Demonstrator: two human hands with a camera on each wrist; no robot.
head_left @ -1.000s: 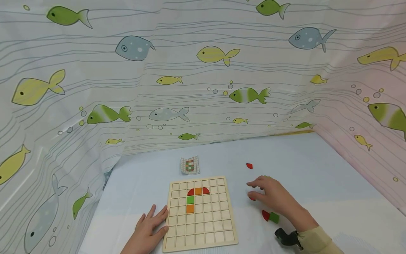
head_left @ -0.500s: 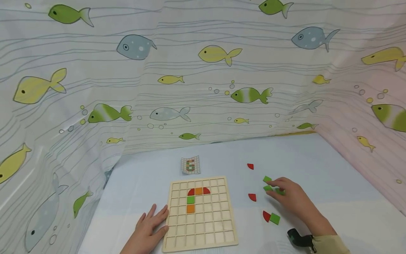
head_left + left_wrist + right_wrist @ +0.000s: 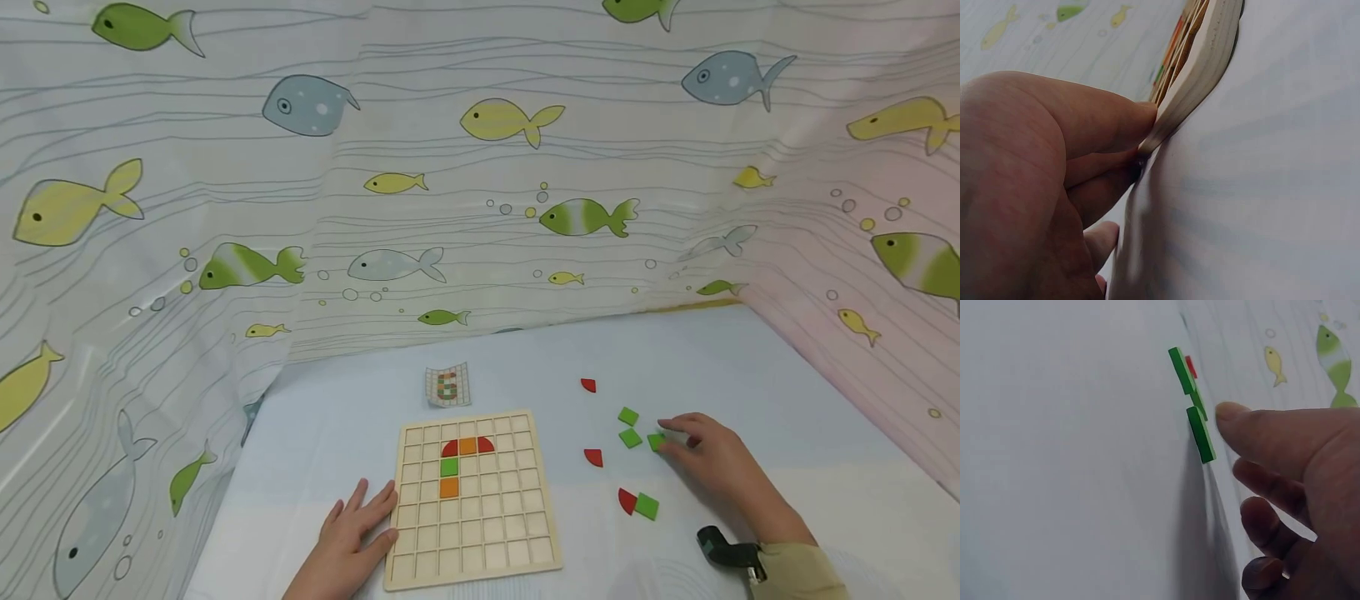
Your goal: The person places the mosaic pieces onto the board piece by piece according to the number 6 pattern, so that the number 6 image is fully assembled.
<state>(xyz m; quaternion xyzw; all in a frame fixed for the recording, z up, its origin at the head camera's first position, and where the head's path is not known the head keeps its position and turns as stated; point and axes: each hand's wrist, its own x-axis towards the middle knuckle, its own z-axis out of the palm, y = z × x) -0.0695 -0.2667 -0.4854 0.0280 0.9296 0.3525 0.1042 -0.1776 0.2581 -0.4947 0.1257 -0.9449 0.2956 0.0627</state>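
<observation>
On the table lies a wooden grid board (image 3: 504,530) with tiles set in it: a red quarter-circle tile (image 3: 450,449), an orange square tile (image 3: 468,446), another red quarter circle (image 3: 486,445), a green square tile (image 3: 449,467) and a lower orange square (image 3: 448,488). My left hand (image 3: 347,533) rests with spread fingers against the board's left edge. Beside a loose green square tile (image 3: 656,442), my right hand (image 3: 708,454) hovers with thumb and fingers parted. The right wrist view shows green tiles (image 3: 1201,434) just apart from the thumb tip.
Two more green squares (image 3: 628,416) lie left of the right hand. Separate red quarter circles (image 3: 588,385) are nearby, one touching a green square (image 3: 647,506). A small pattern card (image 3: 447,385) lies behind the board. Fish-printed cloth (image 3: 480,208) stands around the table.
My right hand has moved rightward, from over a red quarter circle past the green squares to the rightmost one, uncovering the green tiles. My left hand has stayed at the board's edge.
</observation>
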